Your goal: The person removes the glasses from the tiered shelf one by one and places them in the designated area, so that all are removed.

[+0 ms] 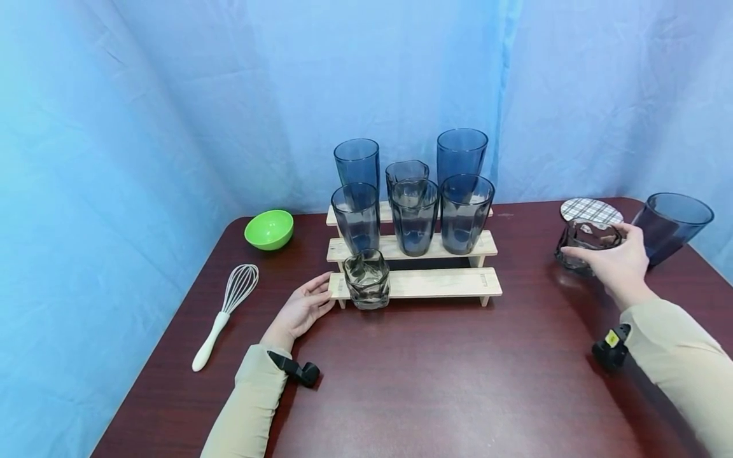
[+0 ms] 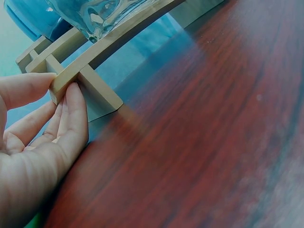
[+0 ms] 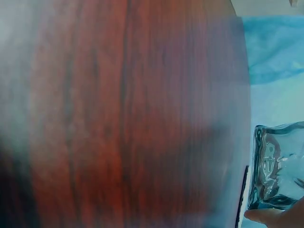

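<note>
At the centre stands a three-step wooden rack (image 1: 438, 284). My left hand (image 1: 303, 310) pinches the left end of its lowest step, and the left wrist view shows the thumb (image 2: 28, 89) on one side of the board and fingers on the other. A short wavy glass (image 1: 367, 280) sits on that step, near the held end. Over to the right, my right hand (image 1: 621, 261) grips another short glass (image 1: 590, 236) between thumb and fingers. Part of that glass (image 3: 275, 164) shows at the edge of the right wrist view.
Tall blue glasses (image 1: 466, 216) and a short glass (image 1: 405, 170) fill the upper steps. Right of my right hand is another tall glass (image 1: 672, 222), with a checked round coaster (image 1: 590, 208) behind. A green bowl (image 1: 269, 229) and a whisk (image 1: 220, 321) lie at left.
</note>
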Demonstrator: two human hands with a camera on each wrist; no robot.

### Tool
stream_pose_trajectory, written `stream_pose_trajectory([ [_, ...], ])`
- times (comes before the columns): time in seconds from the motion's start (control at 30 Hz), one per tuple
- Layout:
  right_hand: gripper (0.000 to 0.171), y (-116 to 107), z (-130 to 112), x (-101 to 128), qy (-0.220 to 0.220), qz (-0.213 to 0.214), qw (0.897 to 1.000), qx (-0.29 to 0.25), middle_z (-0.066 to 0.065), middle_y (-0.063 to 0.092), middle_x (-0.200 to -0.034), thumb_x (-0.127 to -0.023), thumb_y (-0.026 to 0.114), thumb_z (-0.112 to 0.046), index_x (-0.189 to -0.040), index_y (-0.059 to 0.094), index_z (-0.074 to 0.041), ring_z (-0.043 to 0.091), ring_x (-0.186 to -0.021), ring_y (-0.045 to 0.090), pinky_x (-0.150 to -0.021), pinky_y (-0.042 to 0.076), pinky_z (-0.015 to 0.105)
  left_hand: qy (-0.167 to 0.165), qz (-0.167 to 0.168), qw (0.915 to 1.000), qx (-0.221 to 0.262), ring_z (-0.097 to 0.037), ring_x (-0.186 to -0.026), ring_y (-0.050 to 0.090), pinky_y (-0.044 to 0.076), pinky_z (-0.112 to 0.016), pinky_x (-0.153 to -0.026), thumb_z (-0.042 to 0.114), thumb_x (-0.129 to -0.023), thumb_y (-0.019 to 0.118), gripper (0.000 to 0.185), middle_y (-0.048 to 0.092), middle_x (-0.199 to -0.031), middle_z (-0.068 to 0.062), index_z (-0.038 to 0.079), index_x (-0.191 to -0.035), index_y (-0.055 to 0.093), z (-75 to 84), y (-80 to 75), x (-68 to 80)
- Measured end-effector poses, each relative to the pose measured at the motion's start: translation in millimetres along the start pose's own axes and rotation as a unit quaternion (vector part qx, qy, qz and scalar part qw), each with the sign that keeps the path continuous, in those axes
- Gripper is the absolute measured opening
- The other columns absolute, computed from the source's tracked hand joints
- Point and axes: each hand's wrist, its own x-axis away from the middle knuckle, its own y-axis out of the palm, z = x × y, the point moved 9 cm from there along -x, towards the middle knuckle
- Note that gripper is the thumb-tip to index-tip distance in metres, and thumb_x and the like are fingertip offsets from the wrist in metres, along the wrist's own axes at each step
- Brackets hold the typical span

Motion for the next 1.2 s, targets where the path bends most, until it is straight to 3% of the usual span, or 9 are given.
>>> stream_pose_trajectory([
  [0.43, 0.11, -6.2, 17.2, -7.4, 0.04, 0.011, 0.999, 0.008, 0.022, 0.021, -0.151, -0.073, 0.077, -0.047, -0.15, 0.006, -0.012, 0.033, -0.135, 0.024, -0.109, 0.028, 0.049, 0.005, -0.007, 1.0, 0.0, -0.005, -0.09, 0.059, 0.048, -0.02, -0.078, -0.009, -0.096, 0.037, 0.06, 0.054, -0.107, 0.004, -0.001, -0.15, 0.014, 0.2, -0.2, -0.5],
  [0.57, 0.109, -8.5, 19.8, -9.1, 0.046, 0.024, 0.998, 0.022, 0.016, 0.036, -0.137, -0.071, 0.078, -0.047, -0.149, 0.01, -0.012, 0.03, -0.128, 0.031, -0.1, 0.037, 0.038, 0.007, -0.015, 0.9999, 0.003, -0.004, -0.089, 0.059, 0.048, -0.02, -0.078, -0.009, -0.096, 0.037, 0.06, 0.054, -0.106, 0.004, -0.002, -0.15, 0.012, 0.6, 1.6, 0.1],
  [0.63, 0.11, -9.0, 20.9, -10.2, 0.047, 0.028, 0.998, 0.022, 0.014, 0.037, -0.136, -0.07, 0.079, -0.046, -0.149, 0.011, -0.012, 0.029, -0.126, 0.031, -0.098, 0.038, 0.037, 0.009, -0.02, 0.9998, 0.002, -0.004, -0.089, 0.058, 0.048, -0.02, -0.078, -0.009, -0.096, 0.037, 0.06, 0.054, -0.106, 0.004, -0.003, -0.15, 0.011, 1.4, 2.6, 0.7],
  [0.73, 0.113, -8.1, 22.2, -12.5, 0.044, 0.024, 0.999, 0.018, 0.018, 0.031, -0.143, -0.07, 0.078, -0.048, -0.149, 0.008, -0.012, 0.03, -0.128, 0.03, -0.102, 0.037, 0.043, 0.012, -0.024, 0.9996, 0.003, -0.004, -0.089, 0.058, 0.048, -0.02, -0.078, -0.009, -0.095, 0.036, 0.06, 0.054, -0.106, 0.004, -0.004, -0.15, 0.011, 2.6, 3.8, 1.1],
  [0.8, 0.115, -8.1, 22.8, -13.9, 0.04, 0.022, 0.999, 0.03, 0.019, 0.029, -0.143, -0.069, 0.077, -0.053, -0.149, 0.006, -0.013, 0.03, -0.127, 0.03, -0.095, 0.041, 0.045, 0.014, -0.023, 0.9996, 0.003, -0.004, -0.088, 0.059, 0.048, -0.02, -0.078, -0.01, -0.095, 0.035, 0.06, 0.054, -0.106, 0.004, -0.004, -0.15, 0.011, 2.8, 3.9, 1.0],
  [0.97, 0.115, -9.0, 24.6, -13.2, 0.038, 0.018, 0.999, 0.036, 0.021, 0.03, -0.142, -0.07, 0.076, -0.054, -0.149, 0.003, -0.015, 0.031, -0.126, 0.03, -0.094, 0.041, 0.048, 0.016, -0.022, 0.9996, -0.002, -0.004, -0.089, 0.059, 0.048, -0.02, -0.079, -0.01, -0.096, 0.036, 0.059, 0.054, -0.106, 0.004, -0.004, -0.15, 0.011, 2.0, 3.4, -0.1],
  [1.03, 0.113, -8.6, 23.8, -11.7, 0.033, 0.006, 0.999, 0.024, 0.025, 0.022, -0.148, -0.073, 0.075, -0.05, -0.149, 0.0, -0.012, 0.036, -0.131, 0.026, -0.104, 0.031, 0.055, 0.017, -0.024, 0.9996, -0.002, -0.004, -0.089, 0.059, 0.049, -0.02, -0.079, -0.009, -0.096, 0.037, 0.06, 0.054, -0.107, 0.004, -0.004, -0.15, 0.011, 1.9, 3.4, 0.0],
  [1.2, 0.11, -11.0, 18.1, -6.2, 0.011, -0.021, 0.999, 0.045, 0.03, 0.017, -0.15, -0.078, 0.072, -0.046, -0.149, -0.002, -0.005, 0.044, -0.132, 0.023, -0.104, 0.027, 0.06, 0.017, -0.022, 0.9996, 0.001, -0.004, -0.089, 0.06, 0.049, -0.02, -0.079, -0.009, -0.096, 0.038, 0.06, 0.055, -0.107, 0.004, -0.003, -0.15, 0.012, 1.8, 3.1, 0.3],
])
